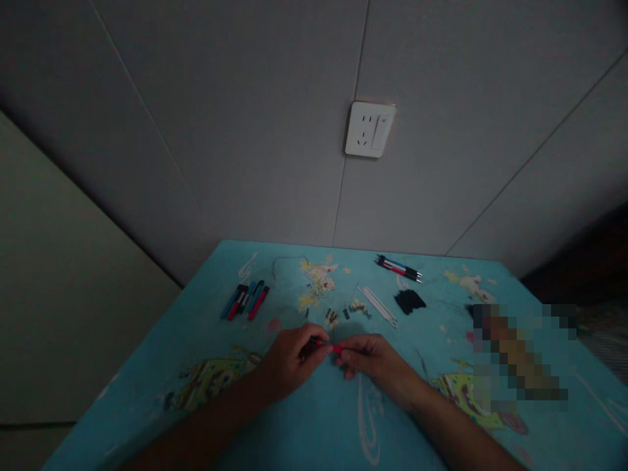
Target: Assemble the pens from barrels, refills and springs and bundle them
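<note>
My left hand [289, 360] and my right hand [367, 358] meet low over a turquoise cartoon-print tablecloth [324, 418]. Both pinch the ends of a small red and black pen part [324, 345] held between them. Just beyond the hands lie several tiny dark and yellowish pen bits [343, 313]. A row of white refill tubes [377, 304] and a pile of small black pieces [409, 301] lie to the right of those.
Several red, blue and black pen barrels [245, 299] lie at the left. A few assembled pens [398, 268] rest near the far edge. A white wall socket with a switch [369, 129] is on the grey wall. A blurred-out patch [520, 356] sits at right.
</note>
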Available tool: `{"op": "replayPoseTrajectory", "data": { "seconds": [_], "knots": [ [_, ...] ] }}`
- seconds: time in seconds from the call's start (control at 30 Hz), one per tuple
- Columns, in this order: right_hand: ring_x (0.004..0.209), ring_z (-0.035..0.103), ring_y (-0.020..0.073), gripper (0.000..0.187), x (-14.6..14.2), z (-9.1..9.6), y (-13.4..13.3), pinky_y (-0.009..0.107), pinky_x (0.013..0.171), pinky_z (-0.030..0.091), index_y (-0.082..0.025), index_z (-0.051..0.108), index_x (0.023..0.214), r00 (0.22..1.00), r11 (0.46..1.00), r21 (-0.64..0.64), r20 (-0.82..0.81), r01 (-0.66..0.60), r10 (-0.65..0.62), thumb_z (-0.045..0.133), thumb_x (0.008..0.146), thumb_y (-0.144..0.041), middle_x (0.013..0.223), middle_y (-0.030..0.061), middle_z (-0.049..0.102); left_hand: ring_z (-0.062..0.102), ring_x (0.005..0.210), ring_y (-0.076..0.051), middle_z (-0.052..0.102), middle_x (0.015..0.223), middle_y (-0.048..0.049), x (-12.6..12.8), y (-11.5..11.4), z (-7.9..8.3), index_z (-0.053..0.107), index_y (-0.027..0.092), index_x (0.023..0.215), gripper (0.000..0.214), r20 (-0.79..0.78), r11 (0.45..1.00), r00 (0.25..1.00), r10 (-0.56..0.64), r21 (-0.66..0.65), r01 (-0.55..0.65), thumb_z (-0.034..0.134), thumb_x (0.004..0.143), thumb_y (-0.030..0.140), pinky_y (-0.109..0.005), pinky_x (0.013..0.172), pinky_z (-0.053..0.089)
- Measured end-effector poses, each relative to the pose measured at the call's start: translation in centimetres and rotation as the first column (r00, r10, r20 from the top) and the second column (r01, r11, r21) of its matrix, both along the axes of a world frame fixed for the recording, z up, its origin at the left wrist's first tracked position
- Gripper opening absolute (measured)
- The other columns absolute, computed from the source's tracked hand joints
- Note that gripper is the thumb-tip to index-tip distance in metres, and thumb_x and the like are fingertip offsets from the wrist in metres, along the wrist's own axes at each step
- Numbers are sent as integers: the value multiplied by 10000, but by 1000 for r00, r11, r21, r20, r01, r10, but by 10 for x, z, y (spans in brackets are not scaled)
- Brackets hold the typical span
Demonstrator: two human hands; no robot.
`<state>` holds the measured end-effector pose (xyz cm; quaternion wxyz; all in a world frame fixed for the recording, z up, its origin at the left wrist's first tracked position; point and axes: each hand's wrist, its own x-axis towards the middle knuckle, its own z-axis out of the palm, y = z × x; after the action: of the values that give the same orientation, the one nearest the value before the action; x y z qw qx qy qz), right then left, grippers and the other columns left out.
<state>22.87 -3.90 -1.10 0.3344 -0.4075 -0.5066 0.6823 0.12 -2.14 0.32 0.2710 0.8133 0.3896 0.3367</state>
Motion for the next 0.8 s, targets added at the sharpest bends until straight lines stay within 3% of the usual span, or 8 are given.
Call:
{"op": "replayPoseTrajectory", "data": {
  "seconds": [0.13,0.27,0.4,0.53,0.67,0.8],
  "knots": [
    [583,584,92,284,-2,1,1,240,621,477,-165,759,966,999,999,20,9,47,-48,705,837,-412,824,35,721,645,695,-135,704,803,-1,1,2,-1,597,211,1000,127,7,999,1000,20,-33,-20,559,929,309,-220,597,443],
    [613,606,112,251,-1,9,1,237,618,477,-177,757,946,971,965,155,81,211,-225,669,870,-400,771,21,713,631,701,-129,693,854,6,4,8,-4,602,219,1038,133,14,997,999,45,-66,-44,562,929,284,-228,631,460],
    [699,656,149,223,2,18,-4,266,698,502,-202,744,992,906,875,395,193,280,-378,612,925,-368,739,15,707,616,746,-138,670,900,-8,5,11,-11,618,216,1044,138,20,999,999,38,-23,-38,562,928,263,-252,691,472],
    [794,671,170,196,6,24,-9,285,757,510,-244,735,1047,851,747,648,299,152,-432,578,952,-312,860,32,721,621,814,-159,666,921,-27,6,10,-15,629,210,1040,153,-32,999,999,-41,-35,40,533,949,288,-276,748,485],
    [878,670,190,201,9,27,-8,308,809,517,-255,727,1051,829,669,738,317,90,-461,546,967,-272,965,50,721,637,857,-177,683,926,-35,8,8,-14,641,213,1041,163,-130,994,987,-97,-55,91,517,962,284,-296,798,490],
    [927,664,217,190,12,29,-4,342,849,514,-244,717,1054,778,614,776,294,146,-556,554,958,-263,990,72,716,660,875,-176,705,965,-36,9,8,-12,621,213,1071,166,-56,997,998,-35,-75,30,513,963,278,-297,811,498]
  ]
}}
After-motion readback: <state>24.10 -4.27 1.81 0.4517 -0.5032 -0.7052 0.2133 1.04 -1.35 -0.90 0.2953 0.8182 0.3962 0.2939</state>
